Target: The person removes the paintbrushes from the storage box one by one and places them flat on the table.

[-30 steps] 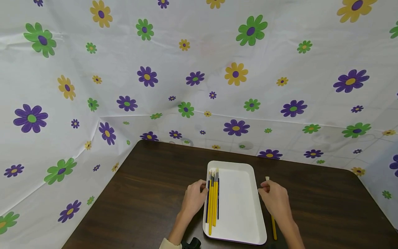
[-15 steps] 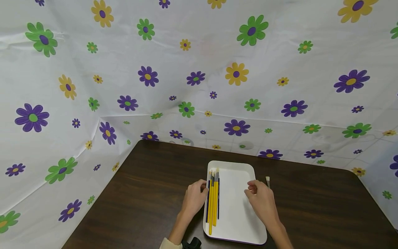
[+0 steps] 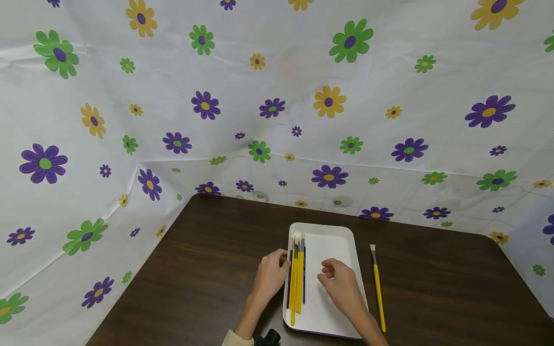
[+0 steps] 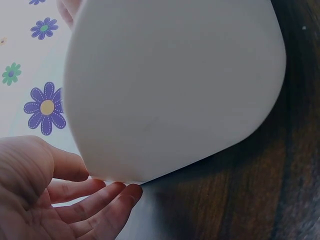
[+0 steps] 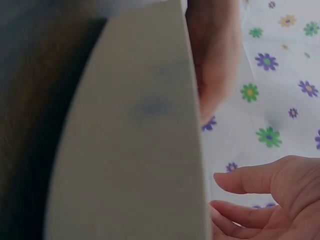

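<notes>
A white tray [image 3: 324, 250] lies on the dark table, with several paintbrushes [image 3: 299, 283], yellow and dark blue handled, side by side along its left wall. My left hand [image 3: 269, 275] pinches the tray's left rim; in the left wrist view its thumb and fingers meet across the edge. Over the middle of the tray is my right hand [image 3: 344, 288], with thumb and fingers apart and nothing between them. The right wrist view shows that hand [image 5: 280, 195] beside the tray's wall [image 5: 130, 150]. A single yellow paintbrush [image 3: 378, 288] lies on the table right of the tray, bristles away from me.
The brown wooden table [image 3: 454, 283] extends to both sides of the tray. A white flower-printed cloth [image 3: 268, 86] hangs behind and to the left. A black object [image 3: 269, 337] shows at the bottom edge by the left wrist.
My right hand has moved left from above the loose yellow paintbrush to over the tray's middle, so that paintbrush is fully uncovered. The left hand, tray and other paintbrushes have stayed put.
</notes>
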Demonstrator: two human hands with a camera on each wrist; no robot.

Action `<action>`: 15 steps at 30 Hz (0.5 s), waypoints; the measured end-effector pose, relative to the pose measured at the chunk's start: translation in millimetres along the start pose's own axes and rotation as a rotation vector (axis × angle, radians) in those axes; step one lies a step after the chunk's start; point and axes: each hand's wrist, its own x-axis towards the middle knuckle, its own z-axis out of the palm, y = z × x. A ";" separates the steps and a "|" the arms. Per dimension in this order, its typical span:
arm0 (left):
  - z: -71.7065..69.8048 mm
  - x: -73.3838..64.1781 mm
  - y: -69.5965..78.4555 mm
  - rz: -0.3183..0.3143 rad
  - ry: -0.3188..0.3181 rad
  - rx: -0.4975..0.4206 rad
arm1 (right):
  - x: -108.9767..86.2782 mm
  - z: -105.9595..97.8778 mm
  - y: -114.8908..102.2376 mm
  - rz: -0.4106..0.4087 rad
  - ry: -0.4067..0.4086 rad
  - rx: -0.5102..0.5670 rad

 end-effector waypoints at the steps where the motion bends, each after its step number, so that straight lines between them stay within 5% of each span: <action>1: -0.1 0.0 0.1 -0.001 -0.001 -0.001 | -0.7 2.6 -0.6 -0.003 -0.008 0.001; 15: 1.3 1.0 0.7 -0.009 0.006 0.027 | -8.6 28.4 -4.4 -0.034 -0.095 0.021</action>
